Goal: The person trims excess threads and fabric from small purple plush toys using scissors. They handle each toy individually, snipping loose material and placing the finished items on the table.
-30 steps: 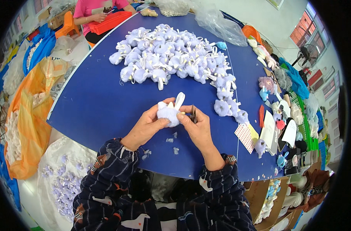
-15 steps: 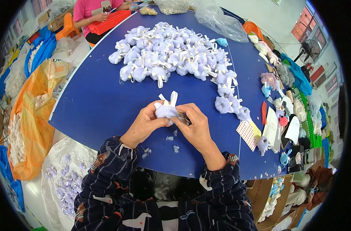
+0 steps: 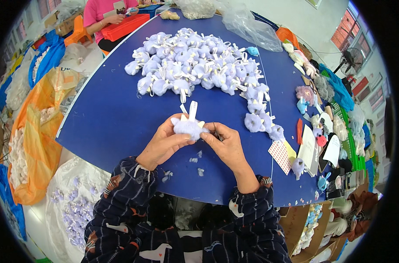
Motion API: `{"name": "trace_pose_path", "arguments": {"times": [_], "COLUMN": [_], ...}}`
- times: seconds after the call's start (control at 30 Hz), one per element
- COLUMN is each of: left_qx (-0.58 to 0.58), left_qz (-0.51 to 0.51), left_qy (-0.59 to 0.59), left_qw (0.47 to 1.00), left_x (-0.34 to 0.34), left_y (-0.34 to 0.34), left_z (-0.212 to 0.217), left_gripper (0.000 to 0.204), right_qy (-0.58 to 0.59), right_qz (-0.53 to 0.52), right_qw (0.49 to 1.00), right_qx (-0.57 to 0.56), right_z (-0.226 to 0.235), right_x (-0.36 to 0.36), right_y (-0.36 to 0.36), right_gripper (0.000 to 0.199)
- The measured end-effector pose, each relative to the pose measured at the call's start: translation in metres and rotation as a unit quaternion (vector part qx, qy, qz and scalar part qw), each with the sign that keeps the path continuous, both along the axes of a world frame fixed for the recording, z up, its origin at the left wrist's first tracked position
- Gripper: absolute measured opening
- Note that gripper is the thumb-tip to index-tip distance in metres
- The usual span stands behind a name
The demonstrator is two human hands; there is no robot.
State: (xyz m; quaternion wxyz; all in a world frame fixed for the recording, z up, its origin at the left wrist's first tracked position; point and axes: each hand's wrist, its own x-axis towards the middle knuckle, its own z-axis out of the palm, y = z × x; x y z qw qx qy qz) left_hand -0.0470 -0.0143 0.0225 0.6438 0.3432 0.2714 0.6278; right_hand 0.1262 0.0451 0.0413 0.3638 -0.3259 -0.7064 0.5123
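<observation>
Between my two hands, above the near part of the table, is a small lilac plush toy (image 3: 188, 127) with pale yellow tips and a white ribbon loop standing up from it. My left hand (image 3: 161, 141) grips its left side, the thumb lying across the front. At its right edge my right hand (image 3: 223, 142) pinches the plush between thumb and finger. Something small and dark, perhaps a metal tool, is tucked in the right palm, mostly hidden. A large pile of similar lilac plush toys (image 3: 195, 61) lies farther off, trailing down the right.
Fluff scraps (image 3: 193, 160) lie on the blue table (image 3: 111, 127) near my wrists. At right are a red-dotted sheet (image 3: 280, 156), a red item (image 3: 299, 131) and mixed plush pieces. A bag of lilac pieces (image 3: 79, 210) stands lower left. Another person holds a red tray (image 3: 125, 27).
The plush toy has turned so its front and both pale tips show more. My right fingers have shifted to its right edge. The other person's hands have moved slightly.
</observation>
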Motion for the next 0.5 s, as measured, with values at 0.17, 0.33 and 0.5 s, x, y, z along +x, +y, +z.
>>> {"name": "trace_pose_path", "arguments": {"times": [0.17, 0.33, 0.5], "left_qx": [0.012, -0.005, 0.0], "left_qz": [0.01, 0.024, 0.019], "left_qy": [0.116, 0.096, 0.112], "left_qw": [0.993, 0.995, 0.994], "left_x": [-0.003, 0.0, 0.003], "left_y": [0.003, 0.001, 0.004], "left_z": [-0.007, -0.005, -0.004], "left_gripper": [0.033, 0.034, 0.046], "right_qy": [0.002, 0.008, 0.013], "right_qz": [-0.001, 0.001, -0.011], "right_qw": [1.0, 1.0, 1.0], "right_qx": [0.005, -0.001, -0.005], "right_z": [-0.004, -0.006, -0.009], "right_x": [0.0, -0.002, -0.002], "right_y": [0.001, 0.001, 0.004], "right_gripper": [0.017, 0.016, 0.017]}}
